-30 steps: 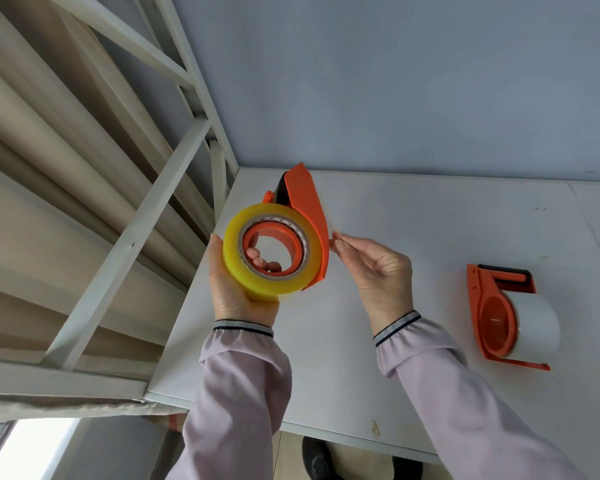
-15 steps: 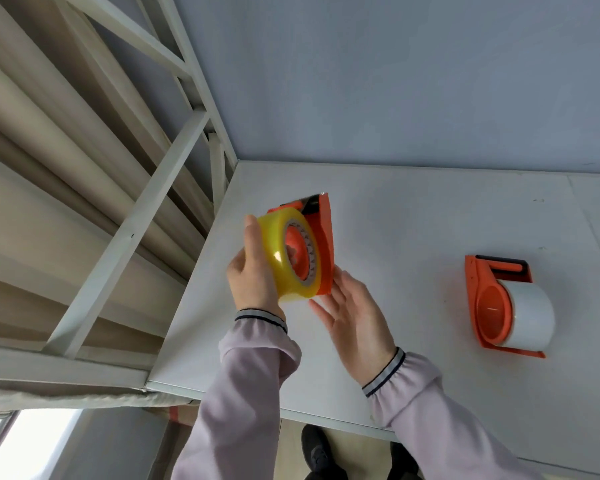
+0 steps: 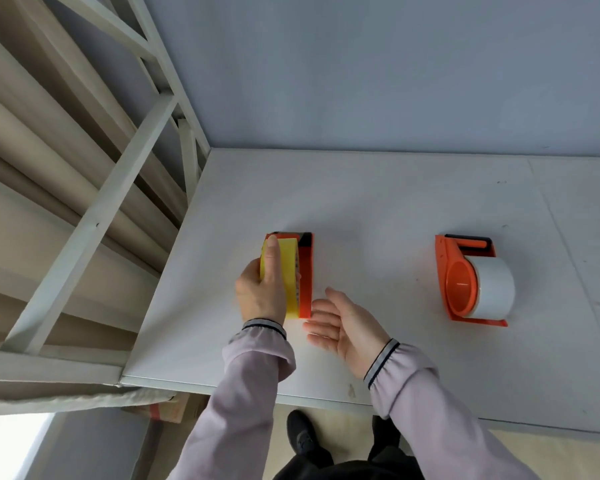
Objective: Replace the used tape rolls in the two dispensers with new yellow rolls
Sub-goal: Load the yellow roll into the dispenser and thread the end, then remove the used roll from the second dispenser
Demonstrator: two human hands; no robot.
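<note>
- Two orange dispensers on the table (image 3: 378,209): left dispenser (image 3: 306,271) carries a yellow roll (image 3: 290,268); right dispenser (image 3: 465,282), well apart, a white roll (image 3: 496,289).
- Left hand (image 3: 262,289) clasps the yellow roll, forefinger along its top.
- Right hand (image 3: 347,327) is open, empty, just beside the left dispenser.

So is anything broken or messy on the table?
Nothing looks broken or spilled. The left hand holds the yellow tape roll in the left orange plastic dispenser. The right orange dispenser holds a white roll, not yet swapped.
</note>
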